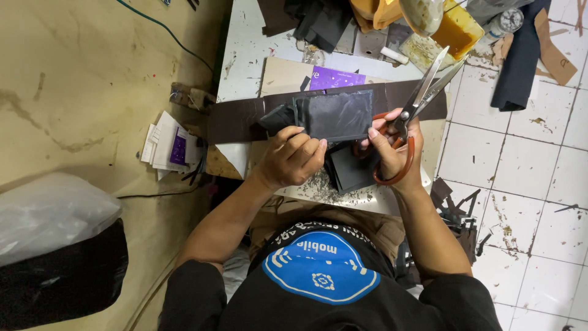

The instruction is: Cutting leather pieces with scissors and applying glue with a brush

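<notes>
surface: white worktable point(245, 49), scuffed and stained, under both hands; grey shavings and scraps litter it just below the left hand point(294, 156).
room: white tiled floor point(520, 159) right of the right hand point(392, 144), dirty grout, dark offcuts scattered on it; tan stained wall or floor to the left of the left hand, green cable running across it.
left hand: fingers curled, pinching the lower left edge of a flat black rectangular leather-like panel point(340, 115).
panel: held up between both hands, just above the left knuckles; matte, faintly glossy face, stitched or folded border; crumpled black flap at its left end.
right hand: closed round the orange-red loop handles of large steel scissors point(422, 92); fingertips also touch the panel's right edge.
scissors: blades slightly parted, pointing up and away from the right hand.
strip: long dark brown strip of material point(239, 119) lying flat on the table behind the panel.
below hands: stack of dark square pieces point(352, 175) between the wrists.
behind hands: beige card, purple printed card point(337, 79), yellow-orange tray point(456, 30), black cloth.
far left: stack of white papers point(165, 144), white plastic bag point(52, 211) on a black one.
</notes>
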